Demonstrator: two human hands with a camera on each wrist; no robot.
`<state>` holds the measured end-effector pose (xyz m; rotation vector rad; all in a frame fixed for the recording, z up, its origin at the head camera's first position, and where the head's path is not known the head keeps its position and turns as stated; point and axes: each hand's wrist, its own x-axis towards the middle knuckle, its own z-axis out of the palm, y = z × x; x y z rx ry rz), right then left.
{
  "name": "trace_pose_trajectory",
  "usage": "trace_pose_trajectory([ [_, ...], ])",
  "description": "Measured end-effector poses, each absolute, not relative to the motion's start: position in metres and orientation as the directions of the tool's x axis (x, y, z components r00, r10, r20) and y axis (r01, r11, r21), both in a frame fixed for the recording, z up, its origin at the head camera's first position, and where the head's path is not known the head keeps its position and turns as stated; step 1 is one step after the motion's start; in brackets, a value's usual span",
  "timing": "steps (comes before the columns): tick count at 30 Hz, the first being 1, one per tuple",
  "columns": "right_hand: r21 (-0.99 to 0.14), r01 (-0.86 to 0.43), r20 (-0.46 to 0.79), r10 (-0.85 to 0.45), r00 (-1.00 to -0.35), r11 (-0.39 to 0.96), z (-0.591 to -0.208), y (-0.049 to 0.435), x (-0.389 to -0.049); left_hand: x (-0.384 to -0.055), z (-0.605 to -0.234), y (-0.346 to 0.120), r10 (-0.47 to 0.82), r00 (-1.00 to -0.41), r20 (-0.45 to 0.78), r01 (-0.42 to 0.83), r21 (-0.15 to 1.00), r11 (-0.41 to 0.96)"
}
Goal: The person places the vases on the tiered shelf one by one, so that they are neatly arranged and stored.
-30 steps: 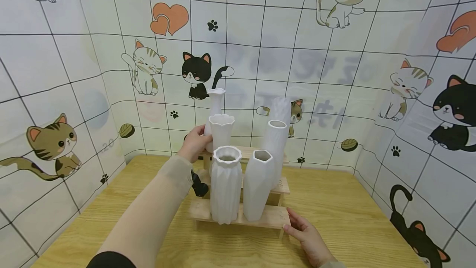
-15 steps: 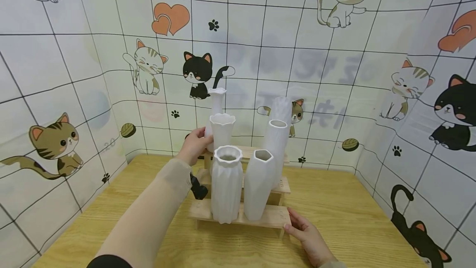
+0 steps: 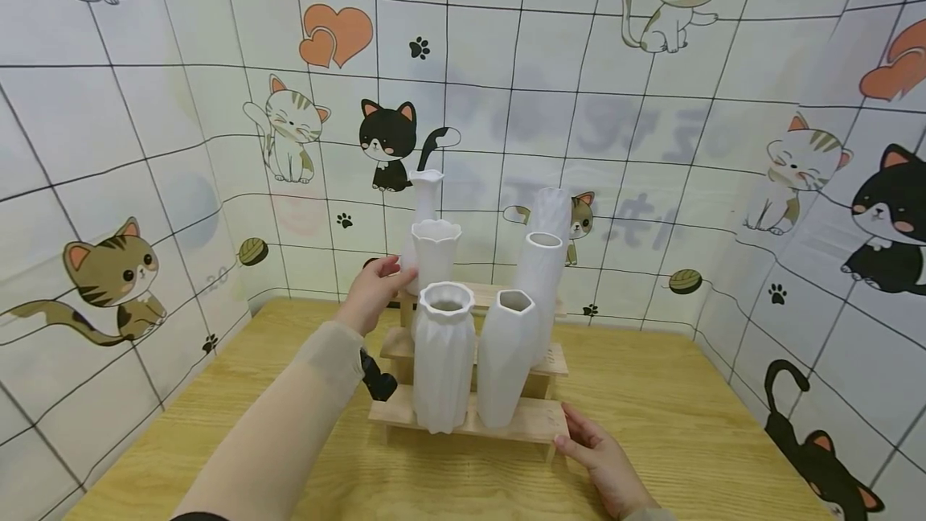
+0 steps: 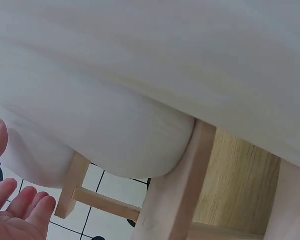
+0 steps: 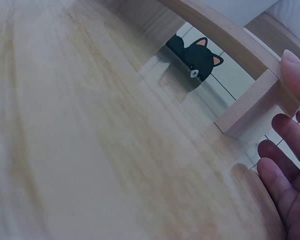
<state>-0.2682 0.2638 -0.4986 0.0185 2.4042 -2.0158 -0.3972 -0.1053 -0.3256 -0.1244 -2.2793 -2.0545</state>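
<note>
A three-step wooden stand carries several white vases, two on each step. At the back left is a slender vase with a flared rim. My left hand is beside its lower body; the left wrist view shows these fingers loosely bent and parted, gripping nothing. My right hand holds the front right corner of the lowest step, thumb in front and fingers round the end. On that step stand a ribbed vase and a faceted vase. A scalloped vase overlaps the slender one.
A tall vase stands on the middle step at right, with another vase behind it. The wood-grain table reaches back to a cat-print wall covering. A black strap piece hangs at the left wrist, near the stand.
My left hand has drawn slightly left, off the slender vase, and its fingers have loosened. The right hand stays at the stand's corner. The head view has shifted slightly.
</note>
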Motion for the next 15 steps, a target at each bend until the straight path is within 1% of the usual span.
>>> trace_pose_trajectory([
  [8, -0.986, -0.003, 0.003, 0.002, -1.0, 0.165, -0.498, 0.263, -0.267, -0.39, -0.339, -0.112, -0.016, -0.992, 0.125, 0.122, 0.987, 0.107],
  [15, -0.986, 0.0, 0.001, 0.002, -1.0, 0.168, -0.498, 0.263, -0.267, -0.382, -0.352, -0.118, -0.02, -0.989, 0.144, 0.143, 0.988, 0.05],
])
